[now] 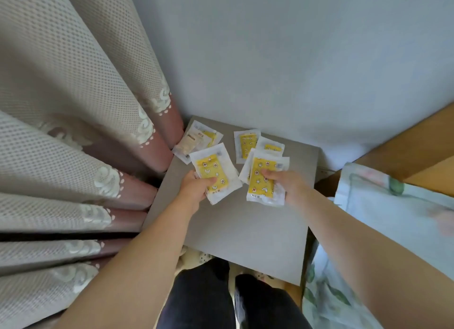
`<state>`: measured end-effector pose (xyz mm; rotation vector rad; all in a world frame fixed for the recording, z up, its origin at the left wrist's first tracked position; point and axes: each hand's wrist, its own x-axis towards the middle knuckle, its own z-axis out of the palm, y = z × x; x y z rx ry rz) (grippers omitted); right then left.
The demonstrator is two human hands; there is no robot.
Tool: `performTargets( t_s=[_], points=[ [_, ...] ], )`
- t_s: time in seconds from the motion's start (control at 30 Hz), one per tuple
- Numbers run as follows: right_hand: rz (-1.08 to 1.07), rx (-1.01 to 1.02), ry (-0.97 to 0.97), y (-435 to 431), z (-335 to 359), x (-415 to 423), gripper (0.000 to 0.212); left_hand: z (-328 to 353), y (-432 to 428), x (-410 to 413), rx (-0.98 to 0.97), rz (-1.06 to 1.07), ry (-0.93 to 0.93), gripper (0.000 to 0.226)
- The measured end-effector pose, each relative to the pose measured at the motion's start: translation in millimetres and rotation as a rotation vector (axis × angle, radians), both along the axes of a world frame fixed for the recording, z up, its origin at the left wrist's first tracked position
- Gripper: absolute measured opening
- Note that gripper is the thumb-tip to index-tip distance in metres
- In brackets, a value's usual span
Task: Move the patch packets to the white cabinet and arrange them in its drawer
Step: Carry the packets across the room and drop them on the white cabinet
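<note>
The left hand [194,189] grips a yellow-printed patch packet [213,174], thumb on top. The right hand [287,185] pinches a small stack of packets [264,181]. At 12 o'clock, loose packets [245,144] lie on the grey tabletop [235,230]. Their lettering is too small to read.

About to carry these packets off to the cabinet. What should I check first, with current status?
1. Left hand grips left stack: ok.
2. Right hand grips right stack: ok.
3. Right stack squared up: not ok, packets fanned.
4. Grey tabletop cleared: not ok, loose packets lie near the wall.
5. Way to white cabinet drawer: cannot tell, not in view.
</note>
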<state>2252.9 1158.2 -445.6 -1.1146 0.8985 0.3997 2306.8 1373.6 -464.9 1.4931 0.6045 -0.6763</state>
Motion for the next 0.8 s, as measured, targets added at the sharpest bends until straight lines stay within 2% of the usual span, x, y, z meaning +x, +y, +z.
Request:
performTargets(
  t_s=[0.2, 0.3, 0.43, 0.57, 0.63, 0.73, 0.8],
  points=[
    [0.007, 0.049, -0.132, 19.6, 67.1, -30.5, 0.017, 75.5, 6.9, -28.0, 0.034, -0.19, -0.119, 0.035],
    [-0.061, 0.089, -0.187, 38.3, 91.2, -53.5, 0.016, 109.5, 21.2, -42.2, 0.051, -0.294, -0.174, 0.039],
    [-0.149, 0.041, -0.203, 70.6, 115.1, -95.4, 0.019, 144.3, 44.9, -67.9, 0.05, -0.387, -0.246, 0.042],
    [-0.241, -0.038, -0.21, 112.0, 126.9, -153.6, 0.025, 155.4, 71.1, -106.3, 0.016, -0.473, -0.259, 0.06],
    [-0.317, -0.066, -0.199, 135.8, 128.7, -188.0, 0.021, 153.9, 84.9, -130.1, 0.0, -0.521, -0.236, 0.065],
    [-0.438, -0.057, -0.182, 170.1, 122.8, -243.2, 0.018, 149.5, 104.7, -170.5, 0.024, -0.637, -0.21, 0.061],
    [-0.504, -0.063, -0.144, 189.8, 113.4, -282.7, 0.024, 143.5, 117.3, -199.9, 0.011, -0.726, -0.181, 0.048]
  ],
)
